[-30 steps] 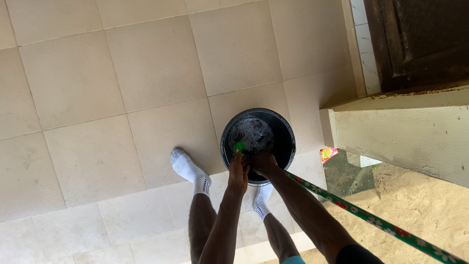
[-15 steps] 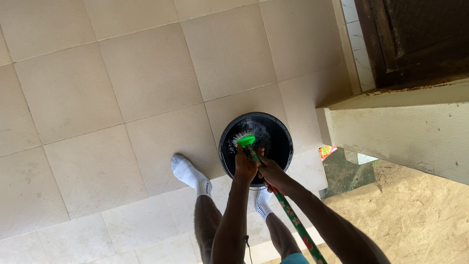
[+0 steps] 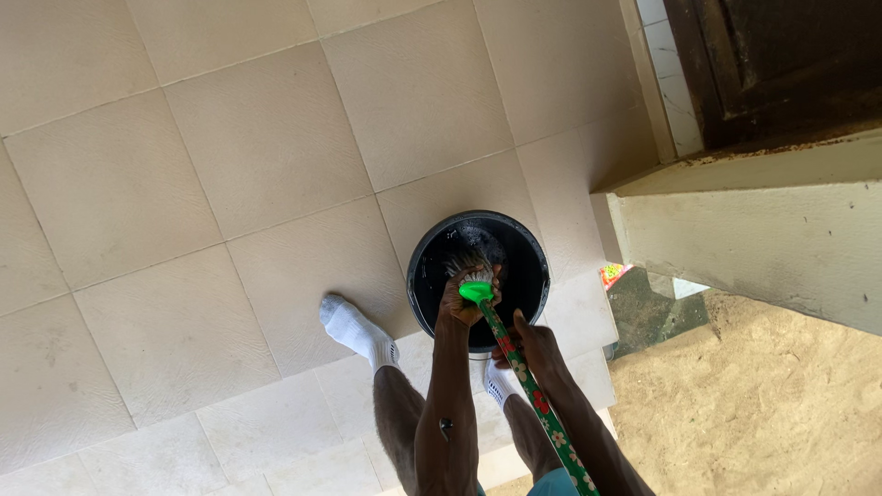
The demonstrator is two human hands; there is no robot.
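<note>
A black bucket of soapy water stands on the pale tiled floor, just in front of my feet in white socks. Over its rim my left hand is closed around the wet strands of a mop just below its green socket. My right hand grips the mop handle, a green pole with a red and white flower pattern, a little lower down and outside the bucket. The handle runs down and right between my forearms.
A concrete step and wall edge rise to the right, with a dark wooden door above. Sandy ground lies at the lower right. A small red and green wrapper lies beside the step.
The mop head has come up out of the water toward me. The handle has swung from lying out to the right to nearly upright, and my right hand slid back along it.
</note>
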